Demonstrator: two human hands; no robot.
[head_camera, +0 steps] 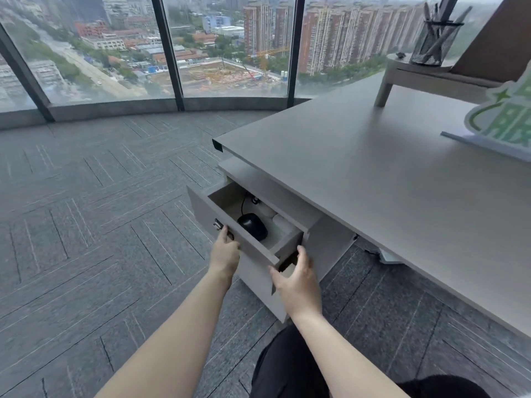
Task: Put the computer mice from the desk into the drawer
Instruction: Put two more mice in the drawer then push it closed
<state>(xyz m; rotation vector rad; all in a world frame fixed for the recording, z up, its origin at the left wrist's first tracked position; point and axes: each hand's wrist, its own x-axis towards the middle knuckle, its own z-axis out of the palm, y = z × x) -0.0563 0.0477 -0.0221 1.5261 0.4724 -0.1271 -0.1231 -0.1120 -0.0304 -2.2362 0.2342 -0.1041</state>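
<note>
Grey carpet (86, 211); matte grey drawer (205, 211) open. Black oval mouse (253, 226) inside by front wall, long axis along it. Left hand (225, 251) grips drawer front; right hand (300, 280), fingers loosely spread, touches its corner.

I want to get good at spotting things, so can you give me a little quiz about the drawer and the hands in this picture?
1. True or false: the drawer is closed.
2. What colour is the mouse lying in the drawer? A black, B red, C yellow.
3. Fill the gap: the hand on the drawer's front beside the lock is the ____ one (left hand or right hand).
Key: 1 false; 2 A; 3 left.
</note>
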